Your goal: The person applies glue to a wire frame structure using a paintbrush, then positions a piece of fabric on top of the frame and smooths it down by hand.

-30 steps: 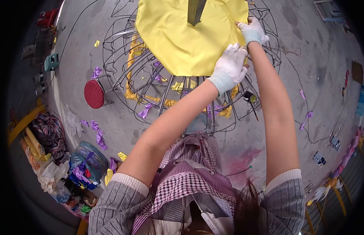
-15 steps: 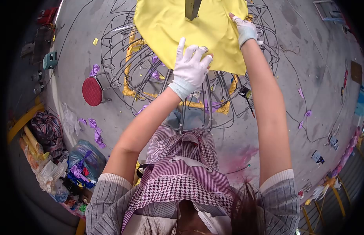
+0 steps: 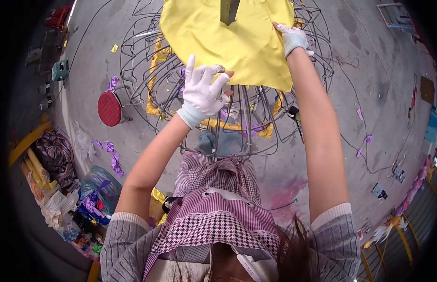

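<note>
A yellow satiny cloth (image 3: 228, 42) is draped over a round frame of bent dark wire (image 3: 133, 66). A square metal post (image 3: 229, 11) stands up at the cloth's centre. My left hand (image 3: 203, 89), in a white glove with bare thumb and index tips, is by the cloth's lower left edge; its fingers are apart and the little finger sticks out. At the right edge, my gloved right hand (image 3: 293, 37) grips the cloth, thumb at the edge; its other fingers are mostly hidden. Below the cloth, yellow-wrapped bars (image 3: 223, 124) show through the wires.
A red-topped stool (image 3: 110, 108) stands left of the frame. Bags of fabric scraps (image 3: 98, 192) lie at lower left. Purple scraps (image 3: 115, 160) and thin cables (image 3: 364, 122) are scattered over the grey floor. A teal box (image 3: 60, 70) is at far left.
My left hand has moved left and toward me, off the cloth to its lower edge. The right hand keeps its place at the right edge, shifting only slightly.
</note>
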`<state>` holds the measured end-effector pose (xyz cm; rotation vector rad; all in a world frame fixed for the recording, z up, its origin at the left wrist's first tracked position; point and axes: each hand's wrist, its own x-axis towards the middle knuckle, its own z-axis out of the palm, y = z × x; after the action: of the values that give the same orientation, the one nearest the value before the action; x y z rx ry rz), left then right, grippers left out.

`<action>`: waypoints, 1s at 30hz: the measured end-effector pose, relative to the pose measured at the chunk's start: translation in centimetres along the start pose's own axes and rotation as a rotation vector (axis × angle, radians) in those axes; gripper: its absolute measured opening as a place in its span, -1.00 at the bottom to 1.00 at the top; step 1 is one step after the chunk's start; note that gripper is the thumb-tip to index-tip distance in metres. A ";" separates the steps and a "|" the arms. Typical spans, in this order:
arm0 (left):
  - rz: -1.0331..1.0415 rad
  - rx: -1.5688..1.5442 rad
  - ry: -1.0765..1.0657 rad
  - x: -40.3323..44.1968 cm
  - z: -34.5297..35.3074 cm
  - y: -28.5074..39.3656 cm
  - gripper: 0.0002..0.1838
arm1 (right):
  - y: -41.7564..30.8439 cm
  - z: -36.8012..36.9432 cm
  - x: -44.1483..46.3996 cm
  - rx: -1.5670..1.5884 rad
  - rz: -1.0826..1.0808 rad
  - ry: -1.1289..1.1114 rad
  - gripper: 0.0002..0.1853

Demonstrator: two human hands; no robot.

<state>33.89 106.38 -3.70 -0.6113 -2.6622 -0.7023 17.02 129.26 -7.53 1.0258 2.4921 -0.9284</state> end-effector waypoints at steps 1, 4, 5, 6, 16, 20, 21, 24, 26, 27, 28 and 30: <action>0.000 0.003 -0.003 -0.2 -0.1 -0.3 -0.66 | 0.0 0.2 0.0 0.002 0.001 -0.003 -0.26; -0.009 -0.031 0.021 -0.3 -0.6 -0.9 -0.64 | -0.2 0.4 -0.2 -0.028 0.009 0.037 -0.25; -0.013 -0.046 0.032 -0.4 -0.7 -1.0 -0.63 | -0.3 0.2 -0.3 -0.041 0.011 0.054 -0.25; -0.009 -0.048 0.038 -0.4 -0.9 -1.1 -0.63 | -0.2 0.3 -0.1 -0.049 -0.009 0.074 -0.27; -0.037 0.305 0.078 -2.2 0.0 -3.9 -0.66 | 5.0 1.4 -15.4 -0.062 -1.294 0.254 -0.42; 0.112 0.258 0.144 -1.3 -1.2 -5.4 -0.78 | 3.4 4.9 -18.6 -0.245 -1.330 0.083 -0.48; 0.115 0.263 0.140 -1.1 -1.2 -5.7 -0.78 | 3.4 5.8 -18.1 -0.282 -1.343 0.121 -0.48; 0.275 0.228 0.118 -0.3 -1.2 -7.0 -0.86 | 3.7 7.4 -17.5 -0.315 -1.345 0.187 -0.53; 0.325 0.205 0.114 0.0 -1.1 -7.3 -0.88 | 4.0 7.7 -17.3 -0.287 -1.345 0.188 -0.55; 0.342 0.207 0.093 0.2 -1.1 -7.5 -0.89 | 4.0 7.5 -17.2 -0.297 -1.356 0.196 -0.56; 0.357 0.212 0.074 0.4 -1.3 -7.7 -0.89 | 3.8 7.3 -17.2 -0.308 -1.371 0.204 -0.58; 0.382 0.224 0.030 0.1 -1.8 -7.9 -0.90 | 3.7 7.3 -17.5 -0.322 -1.402 0.213 -0.61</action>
<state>30.41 99.27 -5.25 -0.9957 -2.4448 -0.2984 32.16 117.34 -6.27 -0.9554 3.2113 -0.5887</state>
